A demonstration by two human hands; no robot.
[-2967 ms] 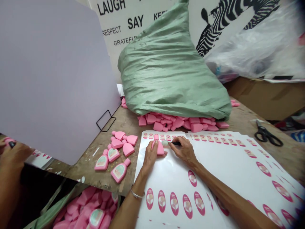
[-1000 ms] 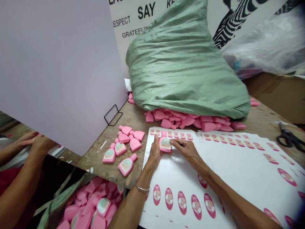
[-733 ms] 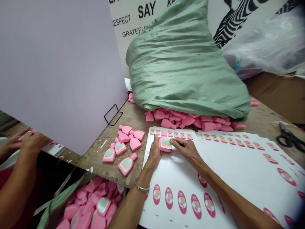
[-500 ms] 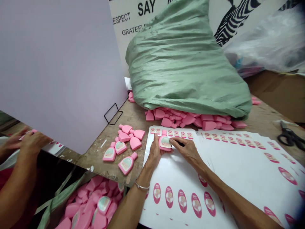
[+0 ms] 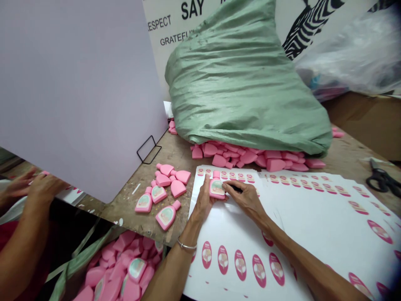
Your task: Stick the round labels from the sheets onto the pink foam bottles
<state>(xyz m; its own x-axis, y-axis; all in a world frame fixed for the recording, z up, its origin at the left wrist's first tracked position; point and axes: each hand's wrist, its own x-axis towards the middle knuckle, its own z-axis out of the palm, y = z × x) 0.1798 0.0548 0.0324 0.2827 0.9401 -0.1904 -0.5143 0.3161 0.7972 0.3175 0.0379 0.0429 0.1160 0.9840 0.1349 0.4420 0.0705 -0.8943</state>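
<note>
Now that the arched green label (image 5: pixel 217 187) is on, left fingers (image 5: pixel 206 182) grip a done-looking pink plastic bottle (image 5: pixel 216 177), right fingers (image 5: pixel 231 183) a black tool (image 5: pixel 237 189) alongside.

My left grip (image 5: pixel 203 198) holds a pink bottle (image 5: pixel 216 184) above sticker sheets (image 5: pixel 225 223); my right grip (image 5: pixel 244 194), clasping a black tool (image 5: pixel 237 188), is at the right edge of its label (image 5: pixel 217 189). Left of it on the desk (image 5: pixel 125 200) lie 7 bottles (image 5: pixel 158 193), 3 showing labels.
</note>
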